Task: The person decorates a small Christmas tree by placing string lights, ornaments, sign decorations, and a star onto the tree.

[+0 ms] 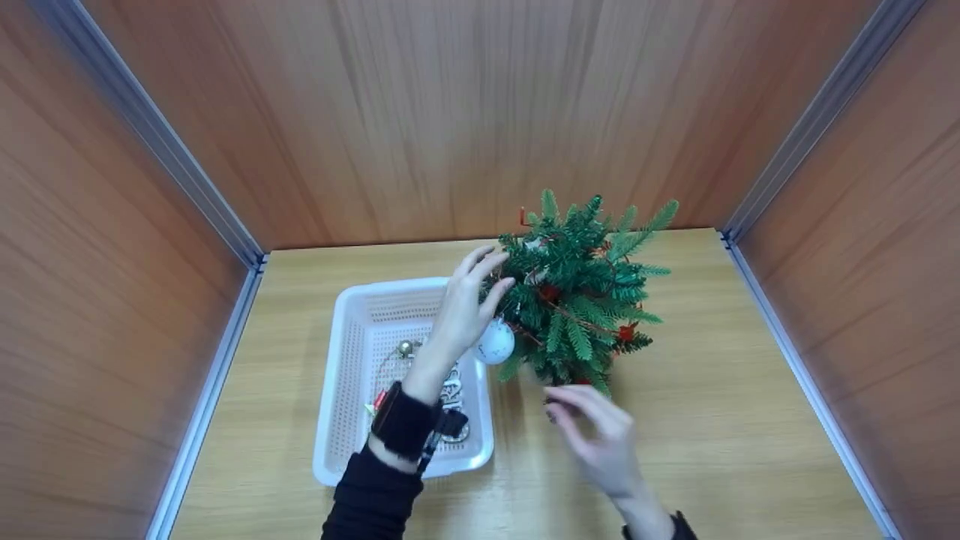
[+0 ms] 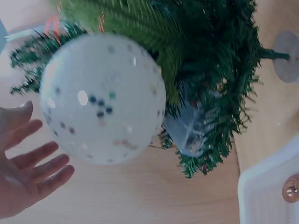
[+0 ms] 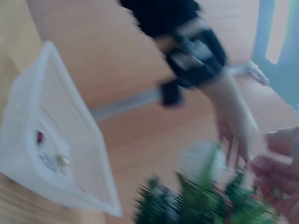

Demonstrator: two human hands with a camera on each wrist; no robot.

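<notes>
A small green Christmas tree [image 1: 581, 300] with red decorations stands on the table. On its left side hangs a white bauble [image 1: 495, 342], speckled with coloured dots in the left wrist view. My left hand [image 1: 469, 300] is beside the tree's left branches, fingers loosely spread; in the left wrist view the fingers [image 2: 46, 168] are apart from the bauble. In front of the tree, my right hand [image 1: 592, 431] pinches a small dark thing [image 1: 550, 410] between thumb and fingertips. Its kind is too small and blurred to tell.
Left of the tree is a white perforated basket [image 1: 328, 420], partly under my left forearm. It holds a small gold ball [image 1: 406, 348], a red piece [image 1: 380, 399] and other ornaments. Wood panels [image 1: 465, 120] enclose the table at the back and sides.
</notes>
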